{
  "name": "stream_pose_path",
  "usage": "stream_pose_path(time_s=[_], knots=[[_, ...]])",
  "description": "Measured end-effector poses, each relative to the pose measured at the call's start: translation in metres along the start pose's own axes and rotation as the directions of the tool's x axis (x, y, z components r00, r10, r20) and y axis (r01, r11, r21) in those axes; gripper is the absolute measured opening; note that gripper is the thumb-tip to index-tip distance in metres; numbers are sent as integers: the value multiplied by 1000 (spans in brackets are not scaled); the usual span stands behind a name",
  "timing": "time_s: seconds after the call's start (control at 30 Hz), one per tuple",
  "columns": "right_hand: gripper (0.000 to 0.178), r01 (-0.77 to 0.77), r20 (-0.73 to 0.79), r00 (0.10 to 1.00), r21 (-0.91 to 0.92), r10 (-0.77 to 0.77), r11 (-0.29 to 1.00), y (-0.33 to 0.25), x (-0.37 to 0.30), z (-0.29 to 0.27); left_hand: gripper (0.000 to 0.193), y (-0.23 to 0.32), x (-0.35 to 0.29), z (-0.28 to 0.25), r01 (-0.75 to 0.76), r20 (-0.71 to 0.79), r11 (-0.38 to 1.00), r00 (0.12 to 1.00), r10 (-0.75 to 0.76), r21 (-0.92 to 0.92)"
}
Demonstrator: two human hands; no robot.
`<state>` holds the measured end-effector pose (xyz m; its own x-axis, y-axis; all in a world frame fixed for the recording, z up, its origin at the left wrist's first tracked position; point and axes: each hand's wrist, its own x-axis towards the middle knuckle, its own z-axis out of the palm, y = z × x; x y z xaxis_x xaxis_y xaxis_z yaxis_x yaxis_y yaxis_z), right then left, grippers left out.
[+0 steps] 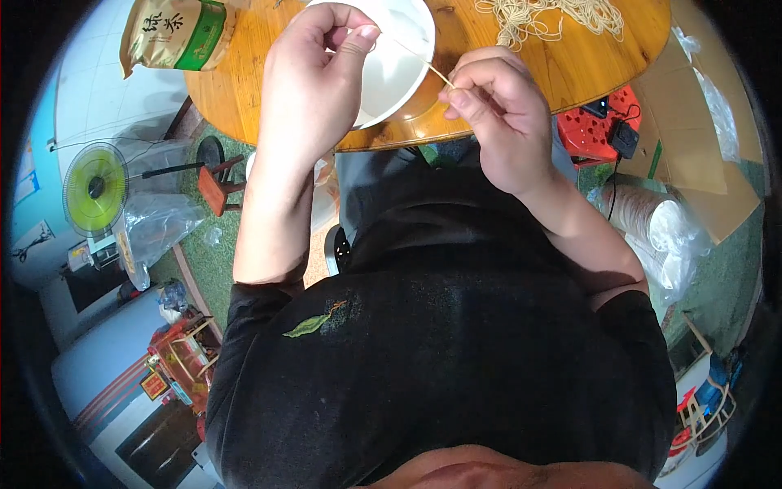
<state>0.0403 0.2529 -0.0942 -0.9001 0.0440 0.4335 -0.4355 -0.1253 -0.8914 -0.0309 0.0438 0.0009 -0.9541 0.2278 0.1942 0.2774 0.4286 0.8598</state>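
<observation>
A thin pale cord (425, 63) runs taut between my two hands, above the white bowl (397, 77) at the table's near edge. My left hand (322, 77) pinches one part of it between thumb and forefinger. The other part is pinched in the fingertips of my right hand (503, 102), just right of the bowl's rim. Farther right on the wooden table (456, 20) lies a loose tangled pile of similar cord (554, 20). The bowl's left side is hidden behind my left hand.
A gold and green bag (175, 37) stands at the table's left edge. On the left is a green fan (96, 189). To the right, a red stool (599, 130) holds a black device with a cable, beside cardboard (692, 163) and plastic-wrapped white rolls (652, 220).
</observation>
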Motion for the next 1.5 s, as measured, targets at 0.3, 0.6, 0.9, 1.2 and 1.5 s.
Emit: stream_pose_path(time_s=[0.3, 0.6, 0.9, 1.2, 1.5], knots=[[5, 421, 75, 906, -84, -416, 903, -9, 22, -1, 11, 19, -4, 7, 34, 20, 976, 999, -39, 215], [20, -253, -11, 965, 239, 263, 938, -28, 34, 3, 9, 10, -5, 1, -435, 61, 877, 900, 432, 204], [23, -300, 57, 952, 344, 299, 890, -28, 36, -2, 21, 4, -10, 10, -401, 9, 885, 910, 415, -238], [20, -472, 163, 874, 64, 458, 879, -56, 45, -3, 32, -24, 42, 55, -567, -301, 82, 547, 781, -820], [15, -442, 258, 872, 47, 416, 896, -55, 52, -9, 38, 21, 38, 39, -495, 76, 520, 670, 739, -696]])
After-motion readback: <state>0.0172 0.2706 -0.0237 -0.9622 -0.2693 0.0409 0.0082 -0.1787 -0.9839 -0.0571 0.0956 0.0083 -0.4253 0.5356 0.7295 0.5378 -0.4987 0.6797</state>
